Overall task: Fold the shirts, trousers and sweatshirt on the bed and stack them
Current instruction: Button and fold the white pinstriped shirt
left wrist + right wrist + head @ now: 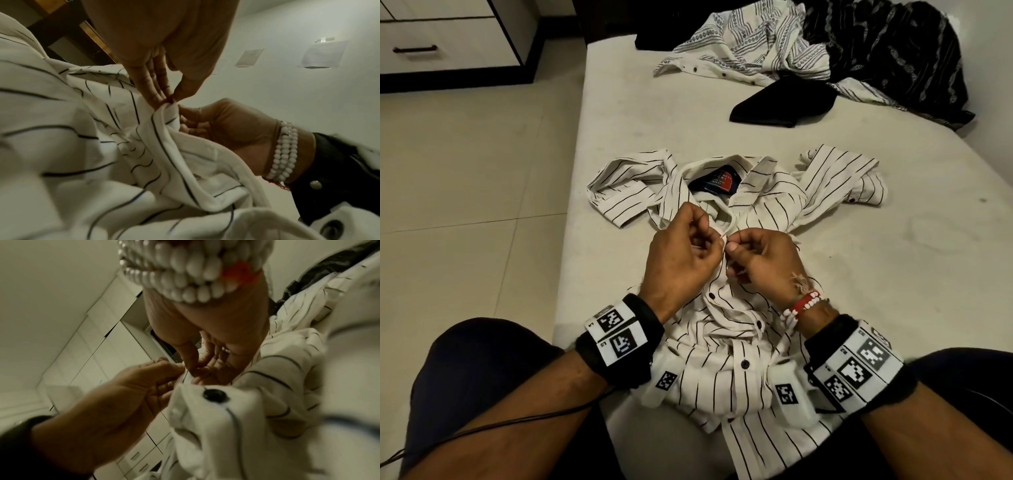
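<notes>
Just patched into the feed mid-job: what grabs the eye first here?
Both hands meet at the middle of the bed: the left hand and right hand pinch the front placket of a white pinstriped shirt lying collar-away on the mattress, apparently at a button. Behind, at the far right, an unfolded pile waits: a patterned white shirt and black garments.

White shirt point(763, 205) with thin black stripes.
</notes>
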